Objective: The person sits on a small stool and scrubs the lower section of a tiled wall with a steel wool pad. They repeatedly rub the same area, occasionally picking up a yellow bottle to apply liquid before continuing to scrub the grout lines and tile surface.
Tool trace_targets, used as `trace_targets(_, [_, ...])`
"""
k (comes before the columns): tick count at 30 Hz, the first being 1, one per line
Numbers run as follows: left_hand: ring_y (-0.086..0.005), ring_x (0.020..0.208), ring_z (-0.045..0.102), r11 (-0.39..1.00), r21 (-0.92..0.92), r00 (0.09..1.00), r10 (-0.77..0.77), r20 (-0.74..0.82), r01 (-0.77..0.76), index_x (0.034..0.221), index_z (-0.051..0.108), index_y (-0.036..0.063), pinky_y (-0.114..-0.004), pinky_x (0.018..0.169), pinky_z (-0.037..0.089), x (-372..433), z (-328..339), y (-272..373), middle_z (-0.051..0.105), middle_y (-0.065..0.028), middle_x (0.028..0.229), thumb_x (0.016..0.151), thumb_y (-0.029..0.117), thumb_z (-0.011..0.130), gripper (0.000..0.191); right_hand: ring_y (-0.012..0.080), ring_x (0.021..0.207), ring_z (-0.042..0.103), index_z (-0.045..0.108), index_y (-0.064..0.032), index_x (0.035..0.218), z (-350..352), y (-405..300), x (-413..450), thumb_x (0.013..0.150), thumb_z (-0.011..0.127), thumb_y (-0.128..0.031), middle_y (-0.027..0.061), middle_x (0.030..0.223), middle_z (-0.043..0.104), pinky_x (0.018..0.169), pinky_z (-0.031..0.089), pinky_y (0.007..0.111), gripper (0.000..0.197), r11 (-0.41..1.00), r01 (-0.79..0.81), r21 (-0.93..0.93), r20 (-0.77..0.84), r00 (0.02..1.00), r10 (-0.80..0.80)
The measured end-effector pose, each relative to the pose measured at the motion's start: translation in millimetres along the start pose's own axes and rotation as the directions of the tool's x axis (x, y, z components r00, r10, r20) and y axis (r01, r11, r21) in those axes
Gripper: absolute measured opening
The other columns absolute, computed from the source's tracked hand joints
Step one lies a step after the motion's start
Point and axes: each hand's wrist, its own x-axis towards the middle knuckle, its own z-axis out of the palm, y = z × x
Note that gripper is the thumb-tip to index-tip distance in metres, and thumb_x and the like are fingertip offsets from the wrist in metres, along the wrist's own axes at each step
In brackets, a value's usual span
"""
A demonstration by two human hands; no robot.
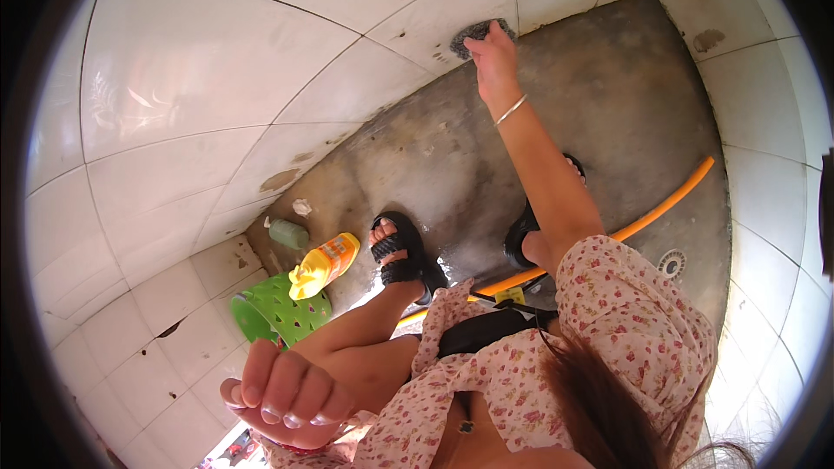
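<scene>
At the foot of the white tiled wall (417,26), my right hand (494,62) holds a dark grey scouring pad (464,44) flat against a lower tile. The arm is stretched out and has a thin bangle at the wrist. Dark spots and small chips mark the tile around the pad. Close to the camera, my left hand (293,391) is raised with its fingers curled in, and nothing shows inside it. Below and beyond it on the floor are a yellow bottle (326,264) with an orange label and a green perforated plastic basket (287,306).
A greenish bottle (288,234) lies near the wall beside a crumpled white scrap (301,207). An orange hose (664,205) crosses the wet concrete floor (625,98) behind my black sandals (407,247). A round drain (672,264) sits near the right-hand tiled wall (749,195).
</scene>
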Motion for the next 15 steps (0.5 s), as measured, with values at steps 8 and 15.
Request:
trace_targets(8, [-0.0122,0.06,0.041,1.0,0.023,0.999,-0.018,0.047,0.017,0.079,0.044,0.0129,-0.028,0.057,0.03,-3.3,-0.9,-3.2,0.048,0.0004,0.07,0.083,0.021,0.042,0.009,0.0124,0.092,0.048,0.048,-0.0021,0.111,-70.3,0.5,48.4,0.073,0.052,0.007,0.0037,0.102,0.051,0.08,0.039,0.026,0.04,0.96,-0.161,-0.227,0.11,0.976,0.19])
trace_targets(15, [-0.0126,0.06,0.04,1.0,0.0,1.0,0.0,0.026,0.0,0.08,0.044,0.0129,-0.027,0.057,0.03,-1.6,-0.4,0.1,0.048,0.0004,0.071,0.083,0.021,0.042,0.009,0.0114,0.092,0.048,0.046,-0.0011,0.117,-34.4,6.7,30.2,0.073,0.053,0.008,0.0033,0.1,0.053,0.081,0.039,0.026,0.045,0.985,0.117,-0.13,0.152,0.984,-0.097])
